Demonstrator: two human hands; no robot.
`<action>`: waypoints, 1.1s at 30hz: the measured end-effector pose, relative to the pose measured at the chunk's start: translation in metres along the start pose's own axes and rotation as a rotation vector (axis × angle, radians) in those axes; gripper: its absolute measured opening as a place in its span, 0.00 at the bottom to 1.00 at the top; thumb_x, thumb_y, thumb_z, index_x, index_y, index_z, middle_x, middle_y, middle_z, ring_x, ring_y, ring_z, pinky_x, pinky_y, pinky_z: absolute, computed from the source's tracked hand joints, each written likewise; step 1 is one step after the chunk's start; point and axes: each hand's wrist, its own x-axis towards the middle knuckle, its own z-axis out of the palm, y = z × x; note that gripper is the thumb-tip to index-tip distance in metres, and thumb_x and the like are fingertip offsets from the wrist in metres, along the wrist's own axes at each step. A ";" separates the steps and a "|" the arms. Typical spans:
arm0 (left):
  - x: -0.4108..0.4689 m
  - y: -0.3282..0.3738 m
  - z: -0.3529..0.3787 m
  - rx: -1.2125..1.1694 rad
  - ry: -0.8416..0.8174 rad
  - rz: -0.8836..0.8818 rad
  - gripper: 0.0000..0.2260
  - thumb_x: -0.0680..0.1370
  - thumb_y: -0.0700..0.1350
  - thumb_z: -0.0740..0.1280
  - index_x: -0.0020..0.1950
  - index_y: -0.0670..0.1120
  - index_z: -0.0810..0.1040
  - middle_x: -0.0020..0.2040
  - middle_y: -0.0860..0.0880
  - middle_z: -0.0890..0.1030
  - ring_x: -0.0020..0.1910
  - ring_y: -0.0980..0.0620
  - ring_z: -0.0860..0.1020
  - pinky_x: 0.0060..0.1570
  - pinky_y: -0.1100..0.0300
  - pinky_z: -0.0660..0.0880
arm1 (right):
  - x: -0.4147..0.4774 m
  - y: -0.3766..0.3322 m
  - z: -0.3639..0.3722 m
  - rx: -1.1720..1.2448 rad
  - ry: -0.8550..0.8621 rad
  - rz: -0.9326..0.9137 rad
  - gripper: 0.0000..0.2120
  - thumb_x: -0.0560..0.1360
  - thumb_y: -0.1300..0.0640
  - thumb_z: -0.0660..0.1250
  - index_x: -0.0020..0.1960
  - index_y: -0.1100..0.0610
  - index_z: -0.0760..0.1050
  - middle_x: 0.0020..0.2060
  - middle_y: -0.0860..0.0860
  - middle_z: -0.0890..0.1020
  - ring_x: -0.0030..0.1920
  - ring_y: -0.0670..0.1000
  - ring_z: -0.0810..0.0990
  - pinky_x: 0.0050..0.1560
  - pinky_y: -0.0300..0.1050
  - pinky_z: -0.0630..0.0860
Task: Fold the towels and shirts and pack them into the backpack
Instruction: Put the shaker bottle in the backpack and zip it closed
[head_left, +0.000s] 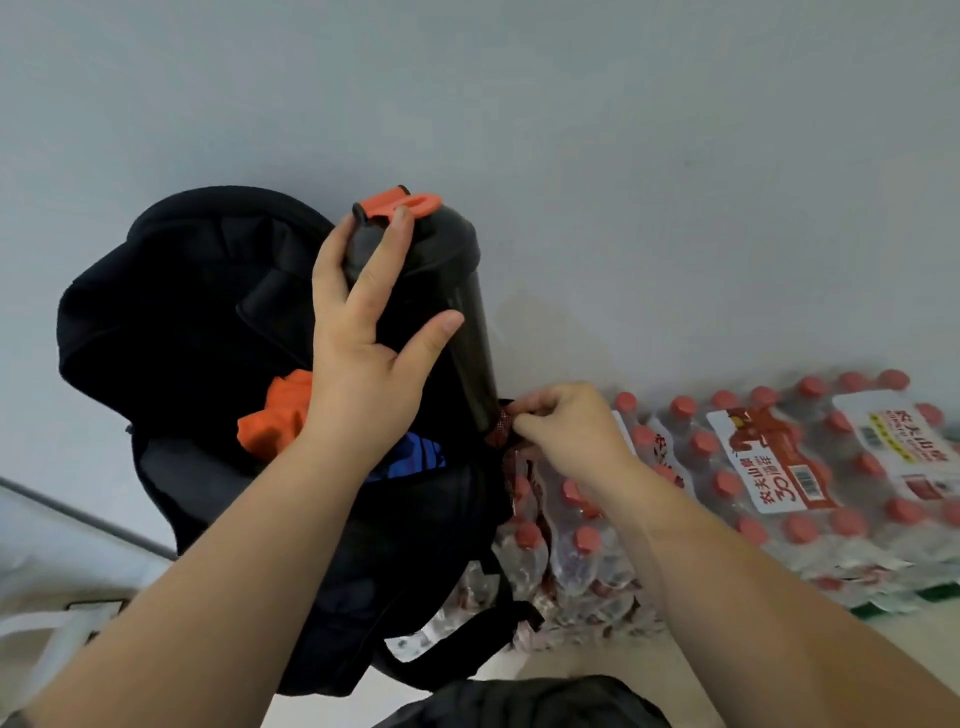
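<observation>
The black backpack stands open, with soft orange cloth and blue cloth tucked inside. The left hand wraps around a hard, smooth dark bottle. It looks slippery, so hold it up near the lid. The right hand pinches the stretchy mesh side pocket open.

Dark bottle with black lid and orange tab, tilted, top toward the plain grey-white wall. Shrink-wrapped packs of water bottles lie along the wall base at right, with rows of red caps and a red-and-white printed label. Pale floor below them, dark fabric at the bottom edge, something white and strap-like at lower left, unclear what, and a grey line running diagonally above it.
</observation>
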 end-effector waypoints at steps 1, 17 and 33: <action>0.000 0.003 0.002 0.012 0.013 -0.014 0.34 0.76 0.45 0.74 0.77 0.59 0.61 0.79 0.43 0.57 0.78 0.52 0.58 0.76 0.62 0.59 | 0.002 -0.005 -0.004 0.133 -0.013 0.063 0.08 0.73 0.66 0.71 0.50 0.61 0.85 0.42 0.54 0.87 0.38 0.50 0.86 0.37 0.45 0.83; -0.035 0.059 0.063 0.182 0.329 -0.235 0.32 0.77 0.49 0.73 0.77 0.61 0.63 0.79 0.43 0.56 0.79 0.51 0.57 0.77 0.61 0.57 | 0.023 0.000 -0.044 0.348 -0.325 0.144 0.10 0.77 0.71 0.65 0.44 0.57 0.76 0.39 0.55 0.80 0.27 0.52 0.78 0.26 0.41 0.77; -0.027 0.039 0.027 0.334 0.226 -0.222 0.33 0.76 0.50 0.74 0.77 0.60 0.64 0.77 0.42 0.60 0.77 0.48 0.61 0.76 0.51 0.61 | 0.051 -0.030 -0.036 -0.452 -0.600 -0.278 0.18 0.78 0.67 0.61 0.64 0.57 0.81 0.56 0.53 0.84 0.49 0.50 0.79 0.45 0.39 0.71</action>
